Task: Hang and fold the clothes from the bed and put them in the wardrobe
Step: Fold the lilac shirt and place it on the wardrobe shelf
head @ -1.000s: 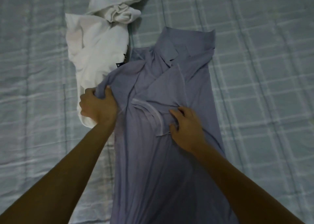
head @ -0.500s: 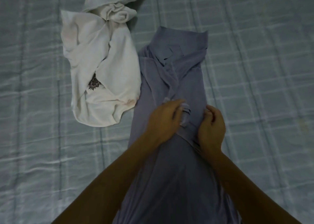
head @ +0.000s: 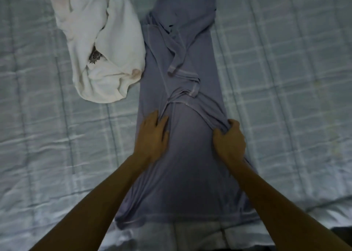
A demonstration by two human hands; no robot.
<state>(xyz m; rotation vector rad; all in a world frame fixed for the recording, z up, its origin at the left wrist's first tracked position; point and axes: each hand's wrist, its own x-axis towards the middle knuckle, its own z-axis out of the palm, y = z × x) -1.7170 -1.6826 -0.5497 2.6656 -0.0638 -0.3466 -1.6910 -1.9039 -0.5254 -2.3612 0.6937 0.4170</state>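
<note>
A grey-blue shirt (head: 182, 174) lies lengthwise on the bed, both sides folded inward into a long narrow strip, its sleeves lying crossed over the upper middle. My left hand (head: 152, 136) rests flat on the shirt's left part with fingers spread, pressing the cloth. My right hand (head: 228, 138) is curled on the shirt's right edge, pinching a bunch of the fabric. A crumpled white garment (head: 106, 47) with a small dark print lies to the upper left, touching the shirt's left edge.
The bed (head: 285, 79) is covered with a pale blue-green checked quilt that fills the view. The quilt's near edge (head: 314, 214) runs along the bottom right, with a dark gap below it.
Both hands moved down the shirt and apart, from the sleeve bundle at the middle to the two sides. The left side was folded in earlier. The camera view shifted closer.
</note>
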